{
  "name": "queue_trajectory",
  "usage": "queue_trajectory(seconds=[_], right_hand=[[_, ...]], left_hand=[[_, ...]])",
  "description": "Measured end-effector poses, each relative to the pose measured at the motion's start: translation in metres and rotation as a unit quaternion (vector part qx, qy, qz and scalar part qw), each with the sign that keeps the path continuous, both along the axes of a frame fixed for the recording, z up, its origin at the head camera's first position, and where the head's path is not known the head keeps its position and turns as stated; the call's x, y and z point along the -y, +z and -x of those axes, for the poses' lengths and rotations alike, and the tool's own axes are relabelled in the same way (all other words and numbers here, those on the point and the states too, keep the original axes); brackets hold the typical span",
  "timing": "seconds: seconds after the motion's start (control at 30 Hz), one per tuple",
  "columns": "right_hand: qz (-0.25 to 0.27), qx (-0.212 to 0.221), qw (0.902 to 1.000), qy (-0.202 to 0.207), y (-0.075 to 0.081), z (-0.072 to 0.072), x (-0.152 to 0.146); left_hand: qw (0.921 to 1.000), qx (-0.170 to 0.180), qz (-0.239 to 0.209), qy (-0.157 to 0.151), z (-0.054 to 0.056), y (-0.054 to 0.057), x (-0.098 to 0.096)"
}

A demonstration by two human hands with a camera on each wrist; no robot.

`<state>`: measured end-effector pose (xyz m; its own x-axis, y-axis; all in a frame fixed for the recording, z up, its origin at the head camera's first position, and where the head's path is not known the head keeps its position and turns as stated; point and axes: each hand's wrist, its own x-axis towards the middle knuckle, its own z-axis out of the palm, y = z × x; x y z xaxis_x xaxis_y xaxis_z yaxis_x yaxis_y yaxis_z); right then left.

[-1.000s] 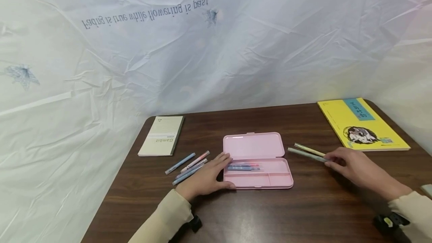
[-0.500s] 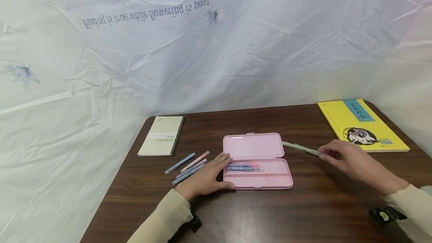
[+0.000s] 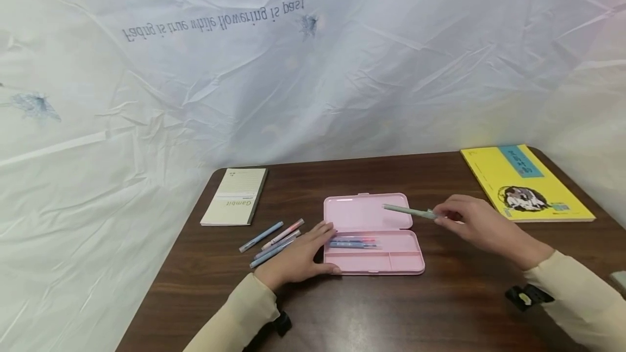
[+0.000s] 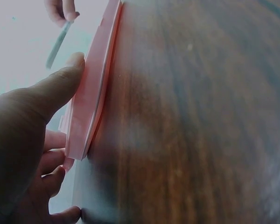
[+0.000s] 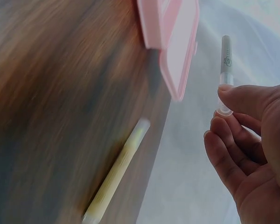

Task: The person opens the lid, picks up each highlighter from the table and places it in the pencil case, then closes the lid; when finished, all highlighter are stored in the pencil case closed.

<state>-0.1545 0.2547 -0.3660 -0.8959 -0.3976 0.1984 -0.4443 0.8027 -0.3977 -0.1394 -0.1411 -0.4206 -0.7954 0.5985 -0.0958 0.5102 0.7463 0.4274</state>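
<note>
An open pink pencil case (image 3: 359, 262) lies on the table, with several blue and pink pens (image 3: 353, 243) in its long rear compartment. My left hand (image 3: 300, 258) holds the case's left end, thumb along the front side and fingers over the left edge; the left wrist view shows the thumb against the pink side wall (image 4: 91, 93). My right hand (image 3: 479, 227) pinches a grey-green pen (image 3: 405, 209) by its clear end, raised in front of the open lid (image 3: 359, 212). On the table below the right hand, a yellow pen (image 5: 114, 179) shows in the right wrist view.
Several loose pens (image 3: 279, 243) lie left of the case, close to my left wrist. A cream notepad (image 3: 235, 197) is at the back left, a yellow book (image 3: 525, 181) at the back right. A pale sheet with printed lettering (image 3: 318, 96) hangs behind the table.
My right hand has lifted the grey-green pen off the table and carried it left to the lid of the case. The left hand has stayed on the case.
</note>
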Motion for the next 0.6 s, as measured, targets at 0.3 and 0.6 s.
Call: queue_trajectory(seconds=[0.3,0.6], right_hand=[[0.009,0.002,0.9990,0.044,-0.004,0.007,0.026],[0.011,0.001,0.9960,0.089,-0.015,0.009,0.048]], left_hand=[[1.0000,-0.004,0.004,-0.002,0.001,-0.001,0.001],[1.0000,-0.004,0.004,-0.003,0.001,-0.002,0.001]])
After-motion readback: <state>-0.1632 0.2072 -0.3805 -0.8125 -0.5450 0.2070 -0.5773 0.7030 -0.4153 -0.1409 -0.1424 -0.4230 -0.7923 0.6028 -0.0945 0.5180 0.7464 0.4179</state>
